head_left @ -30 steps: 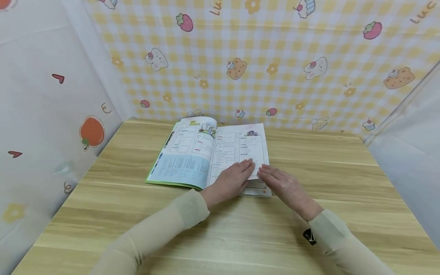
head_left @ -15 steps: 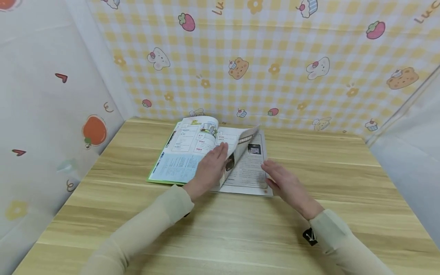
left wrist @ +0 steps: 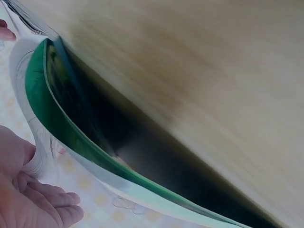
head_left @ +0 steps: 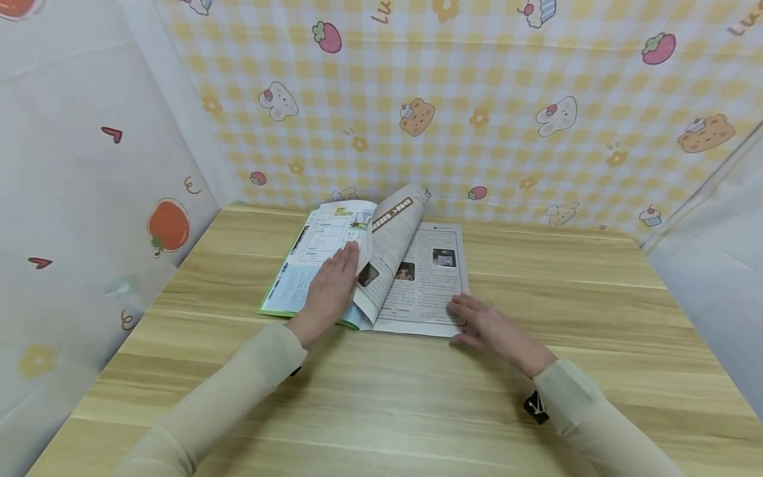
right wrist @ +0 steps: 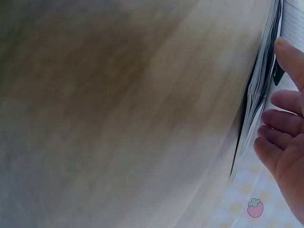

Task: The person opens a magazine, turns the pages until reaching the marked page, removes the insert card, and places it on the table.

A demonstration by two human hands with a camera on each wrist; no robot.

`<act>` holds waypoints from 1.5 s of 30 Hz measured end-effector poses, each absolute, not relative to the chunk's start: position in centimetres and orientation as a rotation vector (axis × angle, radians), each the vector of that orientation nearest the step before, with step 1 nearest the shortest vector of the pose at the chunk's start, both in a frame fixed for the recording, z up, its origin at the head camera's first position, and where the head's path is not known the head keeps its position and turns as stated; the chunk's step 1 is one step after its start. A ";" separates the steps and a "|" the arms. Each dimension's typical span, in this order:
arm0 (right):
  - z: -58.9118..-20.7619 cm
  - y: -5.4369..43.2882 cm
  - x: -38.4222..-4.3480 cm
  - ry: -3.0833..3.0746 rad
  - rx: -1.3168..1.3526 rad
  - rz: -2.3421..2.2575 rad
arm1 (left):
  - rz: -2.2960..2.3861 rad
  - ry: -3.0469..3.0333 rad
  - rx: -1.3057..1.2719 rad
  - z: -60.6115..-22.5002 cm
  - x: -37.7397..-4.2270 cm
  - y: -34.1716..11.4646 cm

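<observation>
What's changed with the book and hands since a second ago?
The left hand has swept left across the open book, and the page it lay on now curls up leftward. The right hand stays near the book's right edge.

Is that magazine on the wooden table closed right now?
No, the magazine lies open on the table, with a curved page raised between its two sides.
</observation>
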State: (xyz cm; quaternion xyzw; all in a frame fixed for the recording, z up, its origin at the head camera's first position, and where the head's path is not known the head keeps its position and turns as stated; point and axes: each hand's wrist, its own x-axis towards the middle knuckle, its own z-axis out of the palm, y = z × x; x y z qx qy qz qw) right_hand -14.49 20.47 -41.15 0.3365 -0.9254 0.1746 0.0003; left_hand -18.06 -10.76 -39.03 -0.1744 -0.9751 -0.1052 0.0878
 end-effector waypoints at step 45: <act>-41.0 20.6 -14.8 -3.034 1.085 0.597 | 0.138 -3.083 -0.520 -41.3 -15.7 -15.3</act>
